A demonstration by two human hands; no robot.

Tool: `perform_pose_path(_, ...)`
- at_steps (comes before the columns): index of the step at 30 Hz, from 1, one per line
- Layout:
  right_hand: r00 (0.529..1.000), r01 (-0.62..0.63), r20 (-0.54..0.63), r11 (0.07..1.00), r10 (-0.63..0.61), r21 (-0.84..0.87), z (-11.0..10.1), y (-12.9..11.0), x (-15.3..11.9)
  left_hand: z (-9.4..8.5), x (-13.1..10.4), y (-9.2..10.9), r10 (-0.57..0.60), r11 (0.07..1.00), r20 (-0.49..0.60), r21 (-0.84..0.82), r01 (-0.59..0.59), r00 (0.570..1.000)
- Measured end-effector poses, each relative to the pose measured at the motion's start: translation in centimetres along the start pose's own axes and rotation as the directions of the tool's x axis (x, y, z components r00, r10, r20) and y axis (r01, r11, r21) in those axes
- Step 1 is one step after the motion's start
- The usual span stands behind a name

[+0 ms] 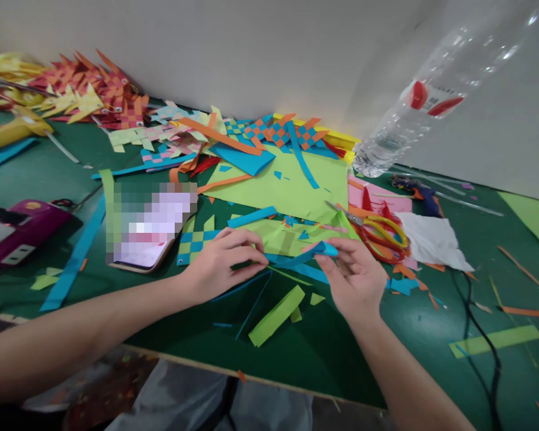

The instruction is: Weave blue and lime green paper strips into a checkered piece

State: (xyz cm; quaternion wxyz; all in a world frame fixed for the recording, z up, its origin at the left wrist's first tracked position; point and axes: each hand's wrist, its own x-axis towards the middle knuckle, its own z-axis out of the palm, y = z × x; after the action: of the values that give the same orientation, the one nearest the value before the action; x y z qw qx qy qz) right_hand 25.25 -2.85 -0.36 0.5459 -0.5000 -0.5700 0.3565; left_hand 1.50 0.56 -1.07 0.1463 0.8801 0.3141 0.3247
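Your right hand (357,278) pinches the curled end of a narrow bright-blue paper strip (299,258) between thumb and fingers. Your left hand (222,263) has its fingertips drawn together at the strip's other end; whether they grip it, I cannot tell. The strip lies between your hands, above the dark green tabletop (341,371). You seem to be bending or folding it, which calls for a steady pinch and an even crease.

Muted light, sheen on the green table (424,338) (pixel blocks over the phone (155,227))
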Motion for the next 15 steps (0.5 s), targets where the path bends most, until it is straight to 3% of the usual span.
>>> perform_pose_path(15,0.986,0.119,0.124,0.990,-0.109,-0.076,0.49,-0.57,-0.58,-0.14,0.09,0.20,-0.026,0.999,-0.016,-0.025,0.025,1.000)
